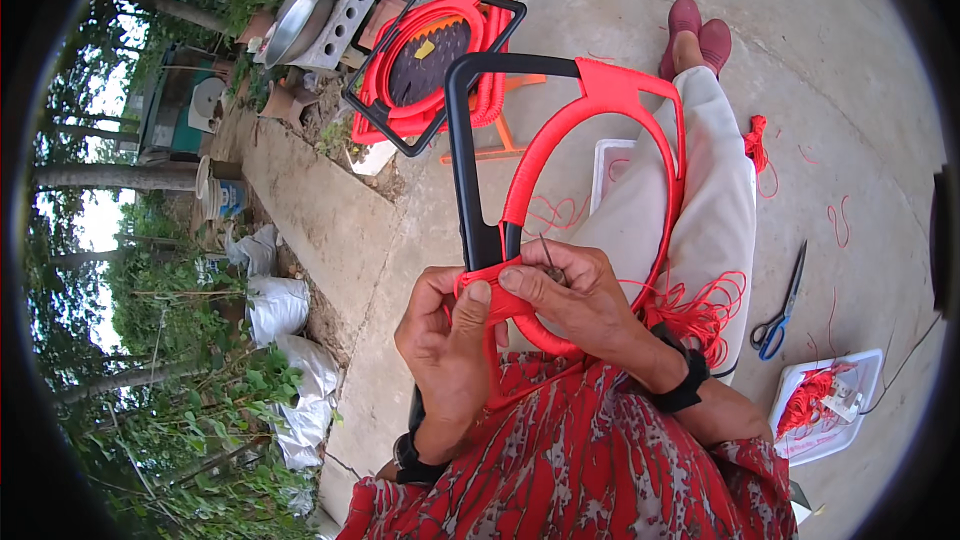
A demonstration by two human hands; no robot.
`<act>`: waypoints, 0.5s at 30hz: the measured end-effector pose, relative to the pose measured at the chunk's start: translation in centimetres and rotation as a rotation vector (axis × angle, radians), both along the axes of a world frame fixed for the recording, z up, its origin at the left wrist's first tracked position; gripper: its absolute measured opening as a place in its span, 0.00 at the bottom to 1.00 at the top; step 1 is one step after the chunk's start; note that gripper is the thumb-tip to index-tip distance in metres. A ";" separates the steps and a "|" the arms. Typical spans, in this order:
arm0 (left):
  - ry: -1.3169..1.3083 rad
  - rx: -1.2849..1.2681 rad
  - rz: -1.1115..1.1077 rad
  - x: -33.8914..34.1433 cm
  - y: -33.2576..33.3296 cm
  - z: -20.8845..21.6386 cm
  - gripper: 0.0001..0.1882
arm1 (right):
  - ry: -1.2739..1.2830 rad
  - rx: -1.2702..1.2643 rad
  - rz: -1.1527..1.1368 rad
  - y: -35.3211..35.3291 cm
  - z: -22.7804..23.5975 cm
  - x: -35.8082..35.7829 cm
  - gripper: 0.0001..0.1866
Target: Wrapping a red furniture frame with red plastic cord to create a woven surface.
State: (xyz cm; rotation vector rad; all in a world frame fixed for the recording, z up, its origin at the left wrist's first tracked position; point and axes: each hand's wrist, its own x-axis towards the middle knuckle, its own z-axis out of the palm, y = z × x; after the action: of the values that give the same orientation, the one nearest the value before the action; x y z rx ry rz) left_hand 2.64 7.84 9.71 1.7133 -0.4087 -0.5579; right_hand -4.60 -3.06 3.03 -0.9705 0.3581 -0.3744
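Across the person's lap, a black frame with a red-wrapped oval ring is being supported. Its near-left corner is being gripped by the left hand, thumb pressed down, while the same corner is being pinched by the right hand, where a thin pointed tool is also being held. Wrapping is being judged well advanced: most of the ring and the far corner are being covered by red cord, while the left bar is being left black. Similar bare bars are being shown on the stacked frames beyond, so further covering may not be required. By a metal basin, no discernible contents are being shown. Red cord and a white packet are being contained by the right-hand tray; a smaller visible portion of another tray is being partly hidden.
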 end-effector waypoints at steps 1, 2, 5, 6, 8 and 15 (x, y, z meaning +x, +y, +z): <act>-0.001 -0.005 0.000 0.3 0.0 0.2 0.10 | -0.001 -0.005 0.000 -0.1 -0.2 0.1 0.13; 0.026 -0.034 -0.039 0.8 0.0 0.3 0.12 | -0.013 -0.005 -0.002 -0.2 -0.6 0.1 0.12; 0.039 -0.078 -0.050 1.0 0.5 0.0 0.14 | -0.024 0.018 0.001 -0.7 -0.4 0.1 0.11; 0.024 -0.087 -0.022 0.9 0.8 -0.2 0.15 | -0.026 0.047 0.007 -0.8 -0.3 0.1 0.11; 0.062 -0.049 -0.055 0.4 1.4 -0.4 0.15 | -0.043 0.059 -0.006 -0.8 -0.3 0.2 0.11; 0.246 -0.067 -0.112 0.3 1.8 -0.4 0.11 | -0.045 0.022 0.008 -1.2 0.7 0.2 0.10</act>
State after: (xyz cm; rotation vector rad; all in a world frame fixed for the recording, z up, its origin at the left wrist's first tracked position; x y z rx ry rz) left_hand 2.98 9.67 9.31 1.5418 -0.3439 -0.8177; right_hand -4.37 -4.26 3.74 -0.9401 0.3167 -0.3836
